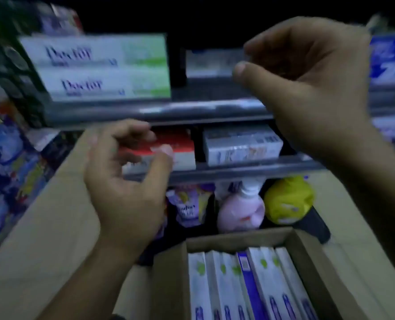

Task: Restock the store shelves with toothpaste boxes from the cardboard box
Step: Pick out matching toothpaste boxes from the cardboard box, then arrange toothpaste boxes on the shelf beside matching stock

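Head view. The cardboard box [238, 238] sits open at the bottom of the frame. It contains toothpaste boxes [270, 285] standing on edge in a row, mostly white, with one blue among them.

The upper shelf [168, 109] carries two white-and-green cartons [104, 68], stacked. The middle shelf [238, 172] carries a red-and-white box [180, 146] and, just beside it, a pale pack [240, 146]. Below stand a pink pump bottle [240, 211] and a yellow bottle [289, 199].

The left hand [127, 181] hovers before the middle shelf, fingers loosely curled, gripping nothing. The right hand [307, 72] hovers before the upper shelf, likewise loosely curled and empty.
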